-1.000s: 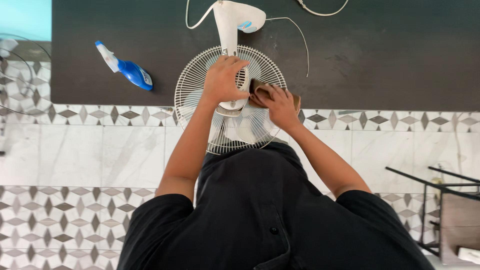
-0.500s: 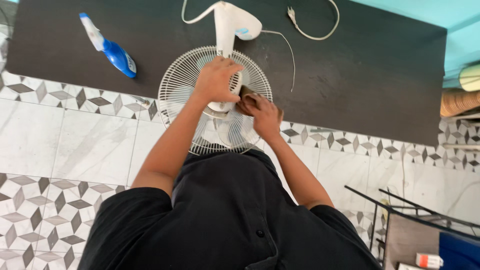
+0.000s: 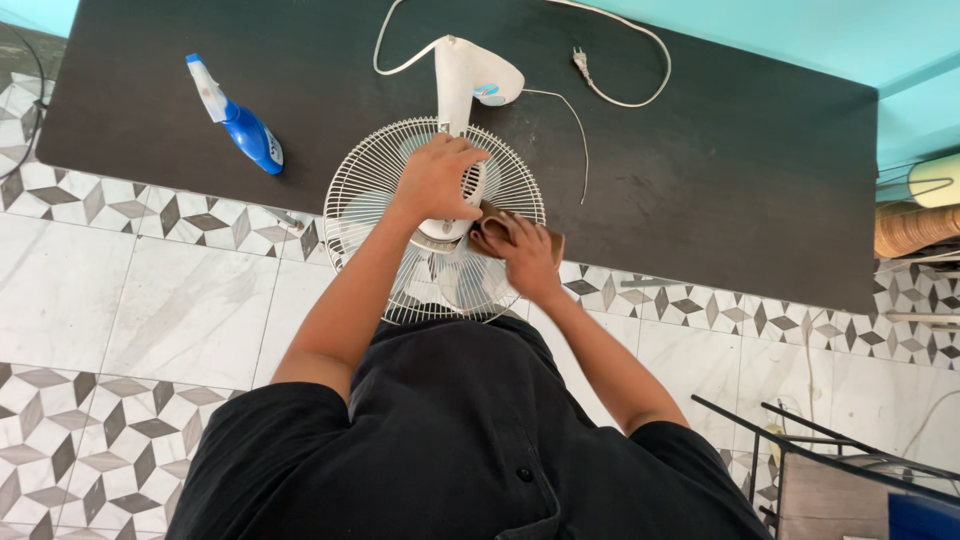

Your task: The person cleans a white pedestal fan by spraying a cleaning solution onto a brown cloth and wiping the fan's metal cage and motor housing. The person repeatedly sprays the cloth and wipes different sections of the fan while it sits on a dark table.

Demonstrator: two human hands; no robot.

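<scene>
A white electric fan point(image 3: 372, 190) lies on the near edge of a black table point(image 3: 720, 170), its round wire grille facing up and overhanging the edge. My left hand point(image 3: 436, 178) grips the hub at the grille's centre. My right hand point(image 3: 524, 252) presses a brown cloth point(image 3: 549, 240) against the grille just right of the hub. The fan's white stand point(image 3: 470, 72) points away from me, and its white cord and plug point(image 3: 582, 64) trail over the tabletop.
A blue spray bottle point(image 3: 240, 120) with a white trigger lies on the table to the left. The floor below has patterned grey and white tiles point(image 3: 120, 300). A dark metal rack point(image 3: 850, 470) stands at the lower right. Turquoise wall behind the table.
The view has swung, so the table now sits tilted in it. Both hands stay on the fan grille; the right hand with the cloth has shifted slightly along it.
</scene>
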